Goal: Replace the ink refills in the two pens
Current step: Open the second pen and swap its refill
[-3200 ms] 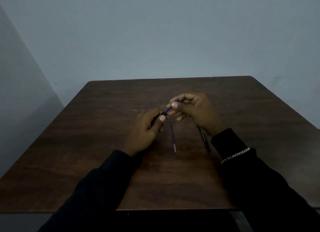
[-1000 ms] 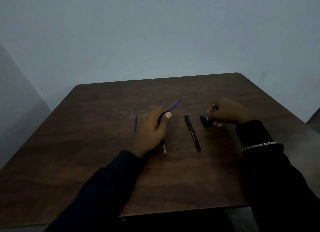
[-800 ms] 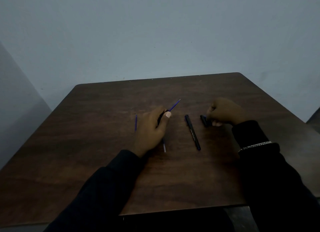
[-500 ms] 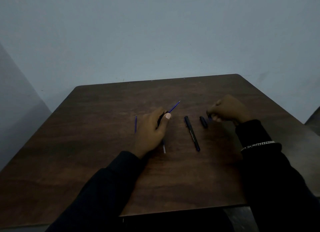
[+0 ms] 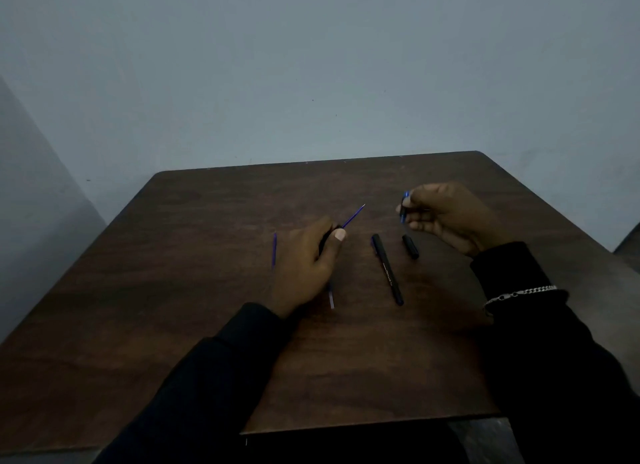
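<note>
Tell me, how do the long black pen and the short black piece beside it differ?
The pen is far longer than the short piece, which looks like a cap or a barrel section; I cannot tell which. The pen carries pale lettering along its side; the piece looks plain. The pen runs well toward the near edge; the piece stops by the pen's far end. Both are black, lie flat on the table roughly parallel, and neither hand touches them.

dark brown wooden table, set against a pale wall. lying on it: a black pen, a short black cap just right of it, a blue refill at left, and a second refill partly under the left hand, which rests on the top.
</note>
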The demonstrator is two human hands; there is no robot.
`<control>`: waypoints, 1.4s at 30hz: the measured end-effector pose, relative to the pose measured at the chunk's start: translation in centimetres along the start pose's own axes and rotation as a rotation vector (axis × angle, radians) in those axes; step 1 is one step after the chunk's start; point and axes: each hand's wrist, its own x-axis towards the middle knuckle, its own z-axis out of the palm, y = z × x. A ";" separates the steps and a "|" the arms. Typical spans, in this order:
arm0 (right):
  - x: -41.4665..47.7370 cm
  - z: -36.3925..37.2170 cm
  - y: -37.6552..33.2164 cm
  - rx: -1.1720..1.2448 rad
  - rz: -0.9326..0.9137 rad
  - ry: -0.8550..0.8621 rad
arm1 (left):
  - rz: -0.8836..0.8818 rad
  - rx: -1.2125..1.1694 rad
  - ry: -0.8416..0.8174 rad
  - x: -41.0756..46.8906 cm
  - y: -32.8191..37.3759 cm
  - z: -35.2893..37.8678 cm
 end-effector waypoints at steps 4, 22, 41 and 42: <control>-0.1 1.2 -0.3 0.179 -0.122 0.001 | 0.009 0.003 -0.013 -0.1 -0.1 0.1; -0.7 3.1 0.0 0.275 -0.216 -0.078 | 0.024 -0.015 -0.018 0.1 0.3 0.1; -1.2 4.9 0.8 0.096 -0.225 -0.213 | 0.008 -0.039 -0.048 0.0 0.0 0.3; -1.2 5.0 0.9 0.086 -0.228 -0.220 | 0.008 -0.032 -0.055 0.0 -0.1 0.2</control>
